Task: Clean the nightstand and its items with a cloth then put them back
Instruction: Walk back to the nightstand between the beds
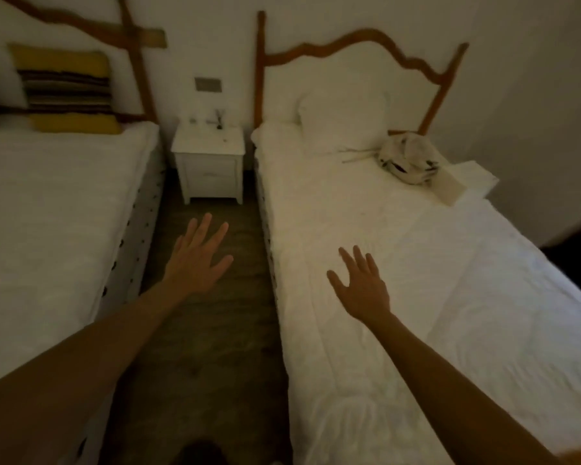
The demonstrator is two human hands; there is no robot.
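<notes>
Nightstand (pixel 208 152), white, stands far down the aisle between the two beds, against the wall, with a few small items (pixel 215 118) at the back of its top, too blurred to name. Your left hand (pixel 195 260) is stretched out over the floor, fingers spread, holding nothing. Your right hand (pixel 363 286) hangs over the right bed (pixel 416 263), fingers spread, also holding nothing. A bag (pixel 408 159) lies near that bed's pillow (pixel 342 122).

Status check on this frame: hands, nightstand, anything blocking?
Left hand and right hand open, holding nothing. Nightstand untouched, small items on top. Floor between the beds unobstructed.
</notes>
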